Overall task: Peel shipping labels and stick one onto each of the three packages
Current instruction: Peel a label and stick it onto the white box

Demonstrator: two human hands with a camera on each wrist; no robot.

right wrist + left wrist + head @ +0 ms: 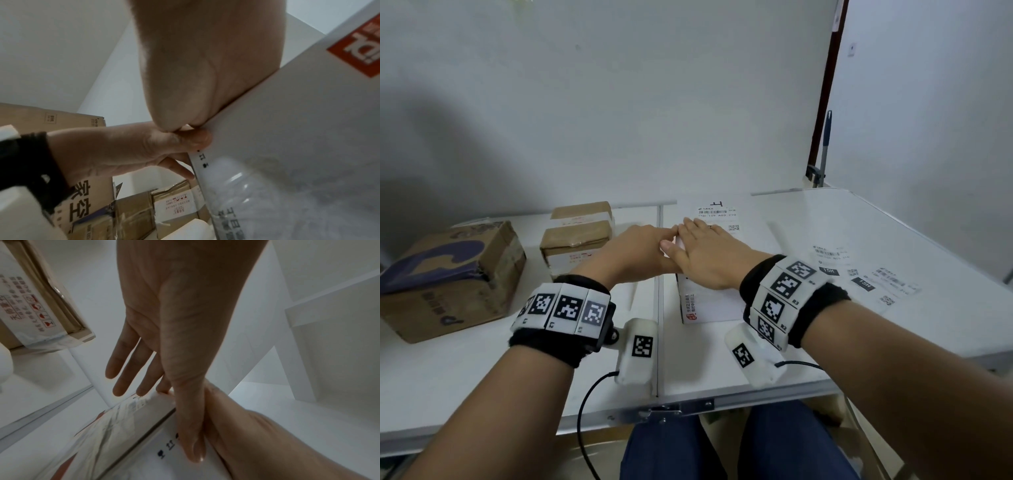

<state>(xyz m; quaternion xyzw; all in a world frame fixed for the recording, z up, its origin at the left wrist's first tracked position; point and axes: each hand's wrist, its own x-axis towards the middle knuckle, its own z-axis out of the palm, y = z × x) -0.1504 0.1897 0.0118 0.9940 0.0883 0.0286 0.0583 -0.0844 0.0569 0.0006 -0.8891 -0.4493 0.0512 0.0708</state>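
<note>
Hands met over the white package [705, 305] at the middle of the table [859, 222]. The right hand [709, 255] lay palm down on the package's top with its fingers straight and close together, pressing flat; whether a label sat under the palm could not be told. The left hand [635, 255] reached in from the left, its fingers [123, 368] extended and slightly spread, fingertips against the far left edge of the package top and its thumb lying along the right hand; it clasped nothing. Three packages stood on the table: the white one under the hands, a tape-wrapped brown box [577, 240] just to its left, and a larger cardboard box with a blue print [452, 274] farther left. One label sheet [717, 214] lay behind the white package, and more printed labels [859, 274] lay to the right, their exact count unclear.
</note>
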